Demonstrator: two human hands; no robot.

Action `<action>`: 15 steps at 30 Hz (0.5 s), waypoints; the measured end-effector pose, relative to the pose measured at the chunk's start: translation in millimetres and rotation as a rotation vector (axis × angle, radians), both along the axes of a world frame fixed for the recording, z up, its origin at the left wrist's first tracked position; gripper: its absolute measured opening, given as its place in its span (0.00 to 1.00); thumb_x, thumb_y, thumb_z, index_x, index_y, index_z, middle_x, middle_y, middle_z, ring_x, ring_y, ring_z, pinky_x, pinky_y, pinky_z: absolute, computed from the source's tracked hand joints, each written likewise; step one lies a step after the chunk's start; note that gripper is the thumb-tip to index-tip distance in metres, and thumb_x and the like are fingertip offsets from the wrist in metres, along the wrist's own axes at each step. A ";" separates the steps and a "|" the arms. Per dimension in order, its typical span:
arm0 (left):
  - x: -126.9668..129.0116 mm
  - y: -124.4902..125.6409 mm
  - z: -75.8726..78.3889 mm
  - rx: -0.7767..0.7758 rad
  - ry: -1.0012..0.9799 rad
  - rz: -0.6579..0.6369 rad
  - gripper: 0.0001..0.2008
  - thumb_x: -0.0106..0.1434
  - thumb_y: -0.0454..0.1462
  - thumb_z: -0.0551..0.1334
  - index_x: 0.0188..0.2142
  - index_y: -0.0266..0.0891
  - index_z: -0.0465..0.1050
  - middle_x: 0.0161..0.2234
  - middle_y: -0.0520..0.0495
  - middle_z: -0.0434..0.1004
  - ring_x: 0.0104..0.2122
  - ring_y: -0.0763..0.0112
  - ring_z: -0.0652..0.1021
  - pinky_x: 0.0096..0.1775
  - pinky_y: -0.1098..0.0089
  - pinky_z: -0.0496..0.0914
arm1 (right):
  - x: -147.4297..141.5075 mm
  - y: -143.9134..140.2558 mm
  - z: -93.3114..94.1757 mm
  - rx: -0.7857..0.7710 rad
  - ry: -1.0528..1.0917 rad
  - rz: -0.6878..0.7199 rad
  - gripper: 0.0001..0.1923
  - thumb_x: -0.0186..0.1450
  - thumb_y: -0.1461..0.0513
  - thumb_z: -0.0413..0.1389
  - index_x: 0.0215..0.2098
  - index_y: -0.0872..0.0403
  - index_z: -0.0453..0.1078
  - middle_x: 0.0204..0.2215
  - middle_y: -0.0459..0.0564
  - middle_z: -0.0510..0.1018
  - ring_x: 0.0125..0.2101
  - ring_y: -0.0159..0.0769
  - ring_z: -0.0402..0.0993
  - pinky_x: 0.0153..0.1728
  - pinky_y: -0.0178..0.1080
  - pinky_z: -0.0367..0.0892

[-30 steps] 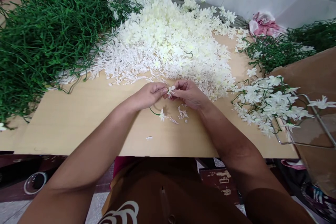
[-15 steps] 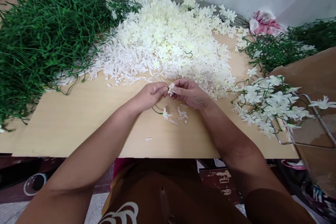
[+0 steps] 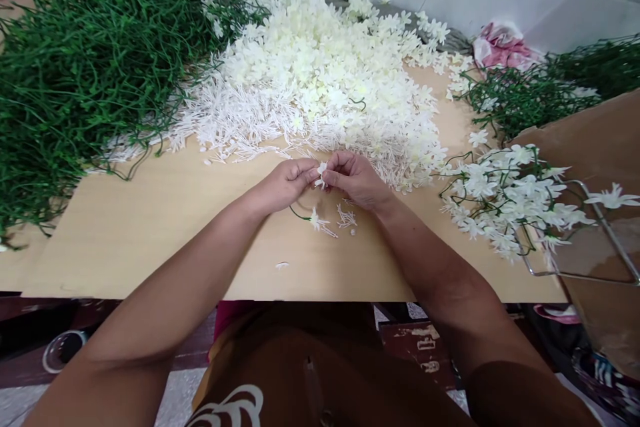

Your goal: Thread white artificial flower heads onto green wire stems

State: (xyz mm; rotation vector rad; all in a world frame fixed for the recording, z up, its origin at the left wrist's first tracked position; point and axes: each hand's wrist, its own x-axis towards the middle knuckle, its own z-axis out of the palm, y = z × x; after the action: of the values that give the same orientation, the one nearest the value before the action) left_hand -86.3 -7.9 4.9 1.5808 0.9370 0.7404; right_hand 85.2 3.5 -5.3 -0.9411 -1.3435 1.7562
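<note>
A small white artificial flower [image 3: 321, 177] sits between my two hands, over the middle of the board. My left hand [image 3: 290, 183] is closed, thumb against forefinger, at the flower's left side. From under this hand a green stem [image 3: 299, 214] curves out, ending in another white flower [image 3: 316, 220]. My right hand [image 3: 357, 179] pinches at the flower from the right; whether a thin white stamen is in its fingertips is too small to tell. Just below it lie several loose white stamens [image 3: 346, 217] and a tiny white bit.
A heap of white petal pieces and stamens [image 3: 320, 60] covers the back of the board [image 3: 165, 227]. Green stems [image 3: 100, 73] are piled at left. At right lie finished-looking white flowers [image 3: 510, 193], a metal wire frame [image 3: 607, 227] and a cardboard box [image 3: 590, 140].
My right hand has shifted slightly left, closer to my left hand. The flower between them has turned and moved a little left.
</note>
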 end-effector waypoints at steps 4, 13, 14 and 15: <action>1.0 -0.5 -1.8 -0.007 -0.009 0.051 0.21 0.59 0.52 0.57 0.21 0.39 0.58 0.20 0.55 0.56 0.22 0.77 0.59 0.27 0.71 0.56 | -7.3 -4.3 -3.0 0.125 -0.023 -0.079 0.24 0.46 0.47 0.69 0.22 0.53 0.63 0.18 0.40 0.72 0.20 0.25 0.66 0.26 0.33 0.64; 4.7 -0.4 -3.0 -0.034 -0.042 0.130 0.13 0.56 0.43 0.59 0.21 0.39 0.61 0.18 0.56 0.56 0.21 0.78 0.59 0.26 0.73 0.57 | -16.1 -4.1 -0.3 0.197 -0.145 -0.148 0.24 0.49 0.45 0.66 0.22 0.52 0.61 0.18 0.40 0.70 0.22 0.28 0.65 0.26 0.35 0.63; 5.5 -0.1 -2.8 -0.052 -0.069 0.136 0.13 0.56 0.43 0.59 0.21 0.39 0.61 0.18 0.56 0.57 0.21 0.78 0.61 0.27 0.73 0.59 | -16.9 -2.3 -1.5 0.179 -0.137 -0.136 0.24 0.49 0.45 0.66 0.22 0.52 0.61 0.17 0.40 0.70 0.21 0.27 0.64 0.26 0.34 0.63; 6.3 0.2 -2.6 -0.075 -0.096 0.138 0.13 0.56 0.43 0.60 0.22 0.39 0.62 0.18 0.56 0.58 0.22 0.77 0.62 0.28 0.73 0.61 | -17.3 -0.3 -2.5 0.164 -0.128 -0.131 0.24 0.49 0.45 0.66 0.22 0.52 0.61 0.17 0.40 0.69 0.21 0.27 0.64 0.25 0.34 0.63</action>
State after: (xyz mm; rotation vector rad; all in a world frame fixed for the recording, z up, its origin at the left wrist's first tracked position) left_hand -80.0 -7.7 2.3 1.4133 0.9990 0.8597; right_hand 67.9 3.2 -7.8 -1.0381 -1.4487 1.4854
